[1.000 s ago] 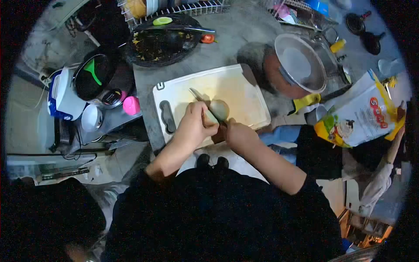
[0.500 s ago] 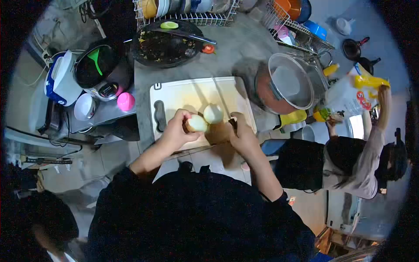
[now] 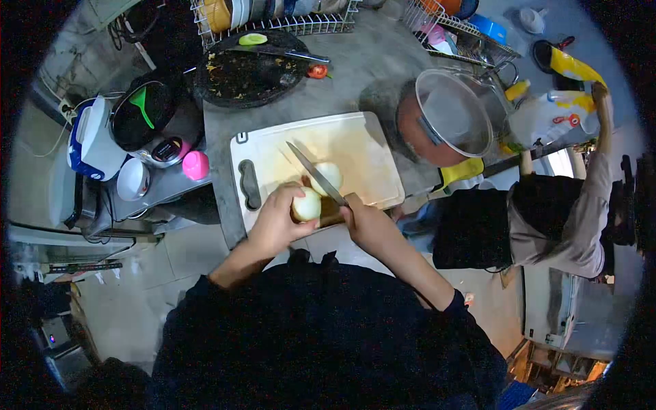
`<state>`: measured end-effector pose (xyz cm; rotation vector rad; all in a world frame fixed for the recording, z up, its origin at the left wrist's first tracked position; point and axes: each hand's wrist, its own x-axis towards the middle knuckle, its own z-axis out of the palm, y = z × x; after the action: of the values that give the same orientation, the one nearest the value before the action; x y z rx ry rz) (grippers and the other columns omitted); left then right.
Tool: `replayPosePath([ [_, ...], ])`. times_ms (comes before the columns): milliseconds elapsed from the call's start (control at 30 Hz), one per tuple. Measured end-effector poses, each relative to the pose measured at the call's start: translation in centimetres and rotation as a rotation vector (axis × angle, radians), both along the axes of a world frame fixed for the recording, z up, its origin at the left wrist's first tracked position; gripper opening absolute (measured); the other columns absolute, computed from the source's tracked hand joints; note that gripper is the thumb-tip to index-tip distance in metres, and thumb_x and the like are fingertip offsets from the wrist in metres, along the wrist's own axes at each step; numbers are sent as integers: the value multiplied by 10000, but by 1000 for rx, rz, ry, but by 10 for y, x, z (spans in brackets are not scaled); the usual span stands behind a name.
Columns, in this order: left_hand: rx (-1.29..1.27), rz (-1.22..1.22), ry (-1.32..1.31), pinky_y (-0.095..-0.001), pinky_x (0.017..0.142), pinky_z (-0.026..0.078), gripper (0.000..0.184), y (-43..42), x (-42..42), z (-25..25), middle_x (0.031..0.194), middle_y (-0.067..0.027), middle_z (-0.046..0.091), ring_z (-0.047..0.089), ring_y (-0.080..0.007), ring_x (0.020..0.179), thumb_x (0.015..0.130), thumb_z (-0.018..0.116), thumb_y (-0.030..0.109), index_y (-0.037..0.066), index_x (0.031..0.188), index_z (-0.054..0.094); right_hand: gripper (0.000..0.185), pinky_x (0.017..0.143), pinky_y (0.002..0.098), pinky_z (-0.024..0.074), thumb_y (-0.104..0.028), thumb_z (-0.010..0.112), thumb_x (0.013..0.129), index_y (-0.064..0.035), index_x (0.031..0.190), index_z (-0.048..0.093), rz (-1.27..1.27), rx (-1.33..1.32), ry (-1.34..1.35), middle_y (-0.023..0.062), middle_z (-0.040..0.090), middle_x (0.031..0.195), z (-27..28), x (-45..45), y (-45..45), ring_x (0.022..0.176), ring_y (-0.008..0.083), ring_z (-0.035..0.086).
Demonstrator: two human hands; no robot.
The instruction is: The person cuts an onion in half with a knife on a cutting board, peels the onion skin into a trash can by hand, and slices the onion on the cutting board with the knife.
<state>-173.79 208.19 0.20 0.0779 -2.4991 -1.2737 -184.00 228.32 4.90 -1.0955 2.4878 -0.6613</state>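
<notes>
My left hand (image 3: 277, 217) grips an onion half (image 3: 307, 204) above the near edge of the white cutting board (image 3: 359, 147), its pale side facing right. A knife (image 3: 317, 172) is held in my right hand (image 3: 371, 222), with the blade pointing away and to the left. That blade passes in front of a second pale onion half (image 3: 330, 179) lying on the board. Most of the knife's handle is hidden inside my fist. Whether the blade touches either onion piece, I cannot tell.
Beyond the board sits a dark round stone slab (image 3: 249, 78) with another knife and a cut green piece on it, beside a red tomato (image 3: 318, 71). A large pot (image 3: 447, 116) stands right. Further right, a person (image 3: 560, 219) holds a plastic bag (image 3: 550, 119).
The knife in my right hand has swung left, from the board's right side to over the onion half. My left hand still holds its piece. The person on the right has shifted the bag.
</notes>
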Motion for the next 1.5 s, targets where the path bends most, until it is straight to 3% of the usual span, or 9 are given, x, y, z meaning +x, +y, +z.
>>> replayPosePath([
  [367, 763, -70, -47, -300, 926, 468, 547, -17, 13, 5, 1184, -93, 561, 551, -173, 1084, 722, 744, 14, 47, 1189, 461, 252, 742, 557, 463, -250, 493, 969, -68, 1143, 507, -216, -39, -91, 273, 647, 892, -8, -36, 3, 877, 464, 615],
  [500, 908, -108, -105, -313, 988, 439, 502, -22, 10, 4, 1189, -80, 550, 532, -171, 1129, 775, 687, 46, 48, 1218, 452, 350, 855, 463, 487, -195, 567, 930, -58, 1243, 493, -93, 182, 356, 229, 634, 1072, -10, -46, -8, 1046, 393, 602],
  [600, 1003, -166, -75, -329, 1017, 430, 496, -22, 3, 10, 1192, -81, 548, 529, -182, 1153, 798, 674, 104, 46, 1234, 446, 489, 956, 370, 450, -131, 667, 851, -39, 1293, 480, 239, -542, -127, 154, 590, 1168, 12, -44, -13, 1141, 304, 555],
  [733, 1159, -244, -40, -343, 1018, 441, 545, -16, 0, 24, 1191, -87, 551, 534, -196, 1160, 794, 693, 195, 36, 1252, 442, 556, 951, 358, 463, -183, 721, 788, -29, 1270, 492, 345, -616, -515, 161, 588, 1177, 32, -24, -28, 1075, 304, 599],
  [967, 1379, -266, -222, -332, 1011, 423, 457, -16, 1, 65, 1227, -112, 567, 540, -227, 1179, 815, 626, 89, 45, 1245, 477, 604, 929, 345, 461, -224, 770, 742, -28, 1243, 496, 157, -354, -230, 148, 589, 1146, 42, -15, -31, 1058, 266, 601],
  [1067, 49, -220, -161, -348, 984, 440, 535, -17, 2, 73, 1194, -144, 579, 561, -273, 1155, 766, 726, 166, 58, 1233, 489, 606, 908, 337, 464, -210, 783, 729, -27, 1229, 494, 181, -336, -154, 132, 585, 1125, 44, -11, -29, 1039, 241, 594],
  [1300, 117, -425, -128, -382, 917, 469, 597, -25, 9, 90, 1132, -165, 584, 586, -316, 1083, 700, 779, 201, 60, 1211, 503, 588, 821, 335, 491, -229, 776, 734, -39, 1208, 486, 326, -571, -463, 128, 563, 1063, 49, 1, -14, 974, 238, 584],
  [1467, 38, -302, -46, -397, 924, 468, 577, -63, 29, 90, 1107, -173, 571, 571, -341, 1073, 698, 763, 203, 57, 1199, 516, 605, 647, 284, 447, -296, 760, 730, -97, 1222, 469, 156, -1048, -1459, 130, 538, 1023, 25, -22, 13, 866, 216, 533],
  [1500, 32, -262, -44, -397, 924, 468, 577, -73, 32, 84, 1107, -173, 571, 571, -341, 1073, 698, 763, 203, 57, 1199, 516, 626, 633, 289, 437, -304, 766, 724, -105, 1232, 460, 147, -1062, -1378, 131, 536, 1015, 29, -27, 17, 846, 210, 520],
])
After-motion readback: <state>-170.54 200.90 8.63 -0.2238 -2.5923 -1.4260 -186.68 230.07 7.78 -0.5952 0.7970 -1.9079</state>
